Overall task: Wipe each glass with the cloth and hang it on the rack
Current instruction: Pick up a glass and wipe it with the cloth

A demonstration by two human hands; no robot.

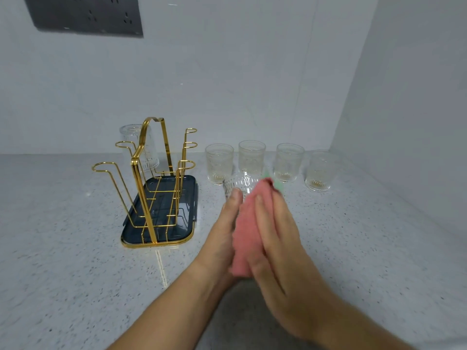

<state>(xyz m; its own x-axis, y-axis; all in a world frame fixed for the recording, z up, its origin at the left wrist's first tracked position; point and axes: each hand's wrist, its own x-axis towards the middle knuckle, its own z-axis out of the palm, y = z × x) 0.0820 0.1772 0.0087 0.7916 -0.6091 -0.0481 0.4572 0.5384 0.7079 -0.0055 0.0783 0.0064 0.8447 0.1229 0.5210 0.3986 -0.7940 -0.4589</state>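
Note:
My left hand (pixel 223 228) holds a clear patterned glass (pixel 238 184) out in front, its rim just past my fingertips. My right hand (pixel 275 238) presses a pink cloth (pixel 246 233) with a green edge against that glass; the cloth sits between both palms and hides most of the glass. A gold wire rack (pixel 151 178) on a dark tray (pixel 185 223) stands to the left, with one glass (pixel 139 145) hung upside down on a far peg. Several more upright glasses (pixel 219 162) line the back wall.
The speckled grey counter (pixel 63 248) runs to a white back wall and a side wall on the right. A dark socket panel (pixel 83 15) is mounted high on the left. The rack's other pegs carry nothing.

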